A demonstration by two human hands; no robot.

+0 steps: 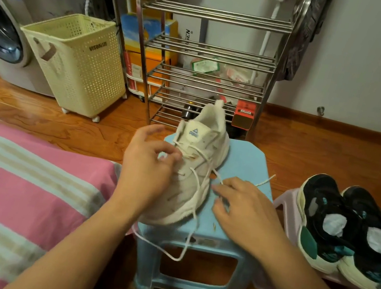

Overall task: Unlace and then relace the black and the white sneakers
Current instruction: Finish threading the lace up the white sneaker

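Sneakers: 1 white, 2 black

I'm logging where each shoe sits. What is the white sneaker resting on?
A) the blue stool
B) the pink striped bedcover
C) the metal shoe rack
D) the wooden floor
A: the white sneaker stands on the blue stool, between the two hands, while the black sneakers sit on another stool to the right.

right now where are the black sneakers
In the head view the black sneakers sit side by side on a pale stool at the right, beside the blue stool.
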